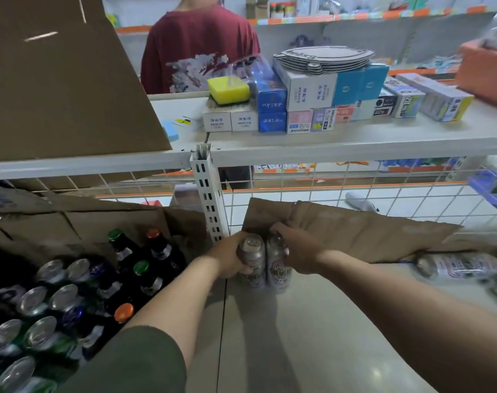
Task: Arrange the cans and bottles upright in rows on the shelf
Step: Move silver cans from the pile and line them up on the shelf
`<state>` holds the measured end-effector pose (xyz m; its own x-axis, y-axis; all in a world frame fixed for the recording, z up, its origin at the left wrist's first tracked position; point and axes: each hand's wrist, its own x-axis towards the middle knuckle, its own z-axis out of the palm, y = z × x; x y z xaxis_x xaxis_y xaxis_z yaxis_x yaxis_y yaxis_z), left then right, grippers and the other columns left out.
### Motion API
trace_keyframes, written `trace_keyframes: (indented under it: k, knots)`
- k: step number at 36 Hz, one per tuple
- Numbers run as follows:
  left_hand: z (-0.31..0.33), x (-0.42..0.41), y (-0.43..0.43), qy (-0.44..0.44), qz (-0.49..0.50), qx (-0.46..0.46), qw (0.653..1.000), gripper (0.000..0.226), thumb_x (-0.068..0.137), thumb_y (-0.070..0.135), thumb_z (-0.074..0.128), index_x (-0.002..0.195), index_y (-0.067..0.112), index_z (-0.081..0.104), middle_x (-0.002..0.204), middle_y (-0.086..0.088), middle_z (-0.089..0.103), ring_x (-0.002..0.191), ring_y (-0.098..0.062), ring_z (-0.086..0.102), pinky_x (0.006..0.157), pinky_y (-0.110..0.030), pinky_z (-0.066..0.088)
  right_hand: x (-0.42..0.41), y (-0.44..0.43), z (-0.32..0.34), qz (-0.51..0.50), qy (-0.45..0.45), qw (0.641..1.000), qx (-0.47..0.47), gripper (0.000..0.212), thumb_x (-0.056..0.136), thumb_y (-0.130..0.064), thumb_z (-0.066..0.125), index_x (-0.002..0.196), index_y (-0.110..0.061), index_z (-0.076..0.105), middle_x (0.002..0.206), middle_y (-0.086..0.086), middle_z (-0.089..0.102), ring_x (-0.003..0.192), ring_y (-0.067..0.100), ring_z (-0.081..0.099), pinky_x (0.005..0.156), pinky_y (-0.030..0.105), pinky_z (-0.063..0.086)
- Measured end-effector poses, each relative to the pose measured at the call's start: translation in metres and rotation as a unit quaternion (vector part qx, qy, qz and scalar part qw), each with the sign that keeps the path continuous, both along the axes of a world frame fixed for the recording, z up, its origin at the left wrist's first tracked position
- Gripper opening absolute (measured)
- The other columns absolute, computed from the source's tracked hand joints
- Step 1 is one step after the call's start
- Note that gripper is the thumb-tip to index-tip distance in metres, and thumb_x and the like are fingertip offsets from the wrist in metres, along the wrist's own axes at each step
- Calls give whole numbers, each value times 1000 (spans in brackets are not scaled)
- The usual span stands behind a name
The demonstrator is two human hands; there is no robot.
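On the pale lower shelf board (312,321), close to the white slotted upright post (209,199) and the white wire-grid back panel (355,199), two silver drink cans with red-and-dark printed labels stand upright, side by side and touching. The left hand (227,258) is wrapped around the left silver can (253,262), fingers curled round its far side, thumb side toward the camera; its pull-tab top is visible. The right hand (298,251) grips the right silver can (277,268) from above and from the right, fingers covering its top. Both cans rest on the shelf surface, or very nearly; contact at the base cannot be told for certain.

Behind the cans a torn flat sheet of brown cardboard (355,231) leans against the grid. To the right, near the cardboard's lower edge, a clear plastic bottle with a white and red label (460,268) lies on its side on the same shelf, well apart from the two cans.

To the left, beyond the shelf joint, a group of silver-topped cans (37,304) and dark glass bottles with green and orange caps (141,268) stands upright in rough rows.

The white upper shelf (355,143) carries small blue and white cartons (273,109) and a yellow sponge (229,90). A person in a dark red shirt (199,46) stands behind it.
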<state>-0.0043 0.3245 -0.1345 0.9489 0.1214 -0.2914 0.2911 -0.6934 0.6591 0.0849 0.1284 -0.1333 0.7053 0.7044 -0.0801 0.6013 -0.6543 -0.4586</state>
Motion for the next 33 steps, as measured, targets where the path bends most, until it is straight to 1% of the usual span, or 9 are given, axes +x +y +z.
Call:
trace_keyframes:
  k: [4, 11, 15, 17, 20, 23, 27, 30, 33]
  knots:
    - [4, 0, -1, 17, -10, 29, 999, 80, 73, 15, 89, 141, 26, 48, 137, 1, 62, 125, -21, 58, 109, -39, 45, -1, -1, -1, 2, 1, 1000, 2, 68, 74, -8, 79, 131, -20, 44, 133, 6, 44, 114, 30, 54, 86, 31, 43]
    - [10, 2, -8, 73, 5, 91, 993, 71, 77, 25, 86, 133, 16, 43, 135, -7, 59, 124, -28, 57, 104, -42, 47, -9, 0, 6, -13, 3, 1000, -7, 80, 78, -1, 76, 142, -22, 34, 136, 10, 42, 115, 32, 55, 79, 26, 40]
    - [19, 7, -17, 122, -11, 161, 979, 71, 81, 32, 82, 136, 9, 44, 134, -11, 59, 120, -30, 59, 97, -36, 50, -15, -5, 0, -24, -6, 1000, -11, 92, 71, -10, 83, 143, -30, 28, 144, 11, 31, 123, 39, 50, 95, 38, 50]
    - [28, 8, -23, 153, -27, 202, 967, 62, 85, 34, 78, 134, 7, 52, 132, -12, 61, 118, -29, 61, 90, -31, 51, -16, -15, -3, -22, -8, 1000, -12, 102, 65, -19, 88, 141, -36, 23, 148, 6, 25, 133, 38, 41, 103, 46, 48]
    - [40, 15, -29, 176, -24, 254, 951, 62, 88, 34, 75, 137, 4, 54, 133, -13, 61, 118, -28, 62, 86, -31, 51, -18, -39, -2, -40, 2, 998, -46, 117, 62, -35, 92, 151, -32, 16, 155, 3, 19, 143, 34, 29, 111, 48, 41]
    - [63, 19, -40, 166, -19, 273, 947, 86, 89, 32, 75, 152, 0, 27, 143, -17, 51, 123, -31, 57, 85, -32, 50, -19, -66, 2, -84, 17, 992, -97, 123, 68, -44, 88, 158, -22, 7, 163, 7, 11, 148, 33, 22, 115, 46, 35]
    - [92, 21, -66, 83, -50, 298, 950, 55, 84, 42, 73, 126, 11, 54, 110, -8, 63, 93, -26, 61, 77, -33, 52, -24, -100, 9, -144, 7, 977, -158, 107, 73, -50, 82, 154, -21, 18, 153, 10, 28, 141, 33, 32, 109, 43, 39]
    - [98, 25, -91, -5, -98, 276, 956, 45, 82, 43, 66, 118, 19, 55, 110, -2, 65, 97, -25, 63, 79, -30, 51, -28, -131, 9, -192, 4, 967, -169, 97, 77, -51, 78, 152, -22, 23, 150, 10, 34, 139, 31, 35, 108, 41, 39]
    - [98, 23, -124, -20, -157, 213, 964, 45, 92, 32, 65, 133, 20, 50, 123, -4, 60, 114, -26, 59, 77, -26, 39, -34, -163, 11, -241, 3, 956, -169, 95, 80, -50, 74, 153, -21, 22, 148, 11, 35, 138, 31, 35, 105, 38, 39]
